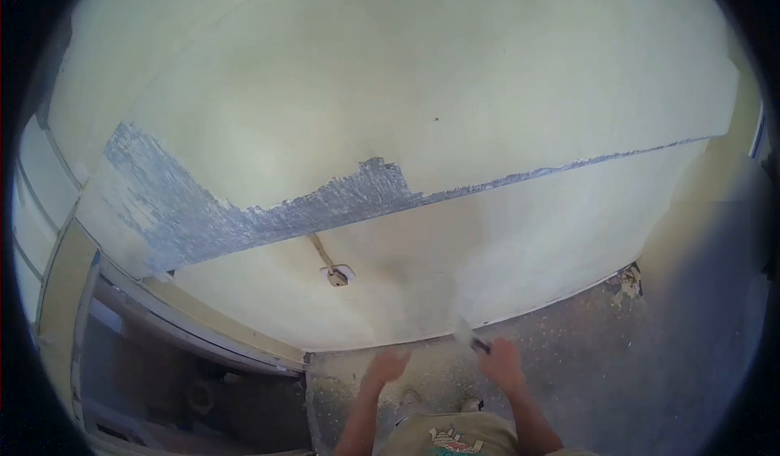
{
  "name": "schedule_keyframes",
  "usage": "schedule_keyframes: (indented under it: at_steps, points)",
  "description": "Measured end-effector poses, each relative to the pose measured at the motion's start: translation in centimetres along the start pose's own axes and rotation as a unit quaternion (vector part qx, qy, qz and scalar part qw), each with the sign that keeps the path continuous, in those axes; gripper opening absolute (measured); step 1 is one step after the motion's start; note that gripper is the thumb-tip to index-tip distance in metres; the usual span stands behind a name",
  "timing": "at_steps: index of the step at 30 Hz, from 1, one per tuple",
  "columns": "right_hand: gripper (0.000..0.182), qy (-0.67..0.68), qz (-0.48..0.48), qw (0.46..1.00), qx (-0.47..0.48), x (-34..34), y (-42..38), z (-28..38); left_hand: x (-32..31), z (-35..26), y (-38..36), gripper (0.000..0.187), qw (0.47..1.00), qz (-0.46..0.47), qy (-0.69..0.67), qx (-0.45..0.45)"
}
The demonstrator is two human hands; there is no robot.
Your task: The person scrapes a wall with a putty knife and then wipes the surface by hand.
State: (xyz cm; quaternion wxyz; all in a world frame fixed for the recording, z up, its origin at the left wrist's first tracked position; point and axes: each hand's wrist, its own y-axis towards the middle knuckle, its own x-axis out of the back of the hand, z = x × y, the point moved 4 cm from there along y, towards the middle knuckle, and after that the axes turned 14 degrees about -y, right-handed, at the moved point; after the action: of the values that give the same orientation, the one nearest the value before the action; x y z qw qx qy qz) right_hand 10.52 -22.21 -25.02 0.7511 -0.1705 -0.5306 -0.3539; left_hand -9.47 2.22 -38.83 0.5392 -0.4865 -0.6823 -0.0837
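Note:
My right hand (pixel 502 363) is closed around the dark handle of a scraper (pixel 479 345), whose pale, blurred blade points up and left toward the wall. To its left, my left hand (pixel 385 368) hangs in front of my body with its fingers curled in; nothing shows in it. Both hands are low in view, above the floor at the wall's base. In front of me the cream wall (pixel 341 106) carries a rough grey-blue patch (pixel 195 212) with ragged edges, which narrows to a thin strip toward the right.
A socket (pixel 337 275) with a cable sits on the lower wall. Pale flakes are scattered over the grey floor (pixel 561 350). At the lower left is a dark opening (pixel 236 407) beside a worn frame (pixel 195 334). My shoes (pixel 471 405) stand near the wall.

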Motion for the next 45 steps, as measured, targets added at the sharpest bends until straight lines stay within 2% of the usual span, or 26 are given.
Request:
schedule_keyframes:
  at_steps: [1,2,3,5,7,9,13,15,16,17,18,19,20,21,25,27,29,31,32,34,36,37,38,41,44,45]
  points:
    - [0.029,-0.096,0.071,0.992,-0.046,-2.0,-2.0,-3.1,0.5,-1.1,-4.8,0.078,0.989,0.099,-0.022,0.111]
    - [0.028,0.072,0.174,0.975,-0.117,-3.2,-3.5,-6.5,-3.4,2.0,-5.6,0.070,0.961,0.230,-0.015,0.150]
    - [0.028,0.237,0.269,0.915,-0.184,-4.2,-5.3,-8.4,-2.2,0.2,-8.0,0.067,0.956,0.279,-0.053,0.067]
    - [0.028,0.311,0.252,0.884,-0.243,-4.0,-8.1,-8.9,-2.5,-1.3,-10.5,0.065,0.938,0.334,-0.092,-0.019]
    - [0.027,0.380,0.233,0.845,-0.296,-4.0,-9.4,-9.0,-7.2,2.0,-9.3,0.060,0.855,0.281,-0.411,0.142]
    - [0.025,0.434,0.234,0.830,-0.260,-4.4,-8.6,-6.8,-8.3,-0.6,-6.6,0.062,0.827,0.238,-0.497,0.111]
    - [0.029,0.497,0.286,0.791,-0.216,-3.5,-5.8,-0.7,-0.1,-16.3,-6.8,0.047,0.677,0.146,-0.721,-0.009]
    - [0.041,0.407,0.283,0.866,-0.073,-4.1,-4.3,0.9,-1.5,-16.8,-4.5,0.044,0.651,0.094,-0.753,-0.023]
    - [0.041,0.405,0.283,0.866,-0.071,-4.0,-4.4,1.3,-1.9,-16.4,-3.6,0.042,0.624,0.045,-0.779,-0.036]
    - [0.045,0.137,0.157,0.976,-0.063,-3.0,-4.3,1.0,-1.6,-16.4,-3.6,0.042,0.624,0.043,-0.779,-0.039]
    - [0.049,-0.144,0.014,0.988,-0.050,-1.8,-4.4,1.1,-1.1,-15.6,-3.5,0.040,0.702,-0.017,-0.712,0.003]
    - [0.049,-0.144,0.010,0.988,-0.049,-2.1,-4.3,0.1,-0.4,-14.8,-3.4,0.040,0.768,-0.077,-0.634,0.043]
    - [0.056,-0.036,0.078,0.992,-0.091,-3.1,-4.0,-2.1,0.0,-14.1,-3.5,0.040,0.768,-0.078,-0.635,0.039]
    - [0.062,0.071,0.148,0.978,-0.131,-3.3,-3.8,-2.9,-0.1,-13.0,-4.0,0.043,0.735,-0.049,-0.675,0.035]
    - [0.064,0.082,0.238,0.967,-0.049,-0.8,-5.6,-1.6,2.0,-13.4,-6.4,0.049,0.659,0.014,-0.751,-0.037]
    - [0.061,0.295,0.273,0.916,-0.014,-2.0,-7.0,0.0,2.7,-15.9,-6.7,0.050,0.668,0.031,-0.742,-0.048]
    - [0.056,0.283,0.241,0.928,0.001,-1.4,-7.0,1.5,3.0,-18.1,-6.5,0.051,0.675,0.037,-0.735,-0.061]
    - [0.050,0.273,0.208,0.939,0.014,-0.5,-6.6,2.3,2.3,-19.8,-6.2,0.045,0.785,0.044,-0.617,-0.019]
    - [0.043,0.312,0.251,0.916,-0.019,-0.3,-6.5,2.1,2.0,-19.7,-5.6,0.045,0.787,0.055,-0.614,-0.024]
    - [0.036,0.359,0.268,0.891,-0.074,-0.4,-7.2,0.6,3.3,-16.5,-3.1,0.040,0.889,-0.126,-0.439,-0.036]
    - [0.035,0.308,0.215,0.922,-0.096,-1.2,-7.8,-2.4,8.3,-10.9,-1.5,0.044,0.777,-0.387,-0.401,-0.292]
    - [0.035,0.313,0.192,0.923,-0.116,-0.8,-8.1,-3.9,16.3,-18.4,-7.9,0.048,0.783,-0.444,-0.391,-0.190]
    - [0.034,0.259,0.196,0.939,-0.115,-0.5,-8.7,-5.0,19.0,-17.7,-8.2,0.058,0.768,-0.521,-0.293,-0.230]
    - [0.034,0.203,0.169,0.952,-0.154,-1.1,-11.0,-8.4,26.7,-20.2,-9.6,0.083,0.740,-0.605,-0.180,-0.233]
    - [0.033,0.191,0.120,0.954,-0.196,-0.1,-12.0,-8.6,28.8,-20.5,-4.8,0.092,0.766,-0.620,-0.043,-0.164]
    - [0.033,0.197,0.084,0.956,-0.203,0.2,-11.5,-10.4,27.8,-23.7,-3.1,0.094,0.746,-0.633,-0.044,-0.202]
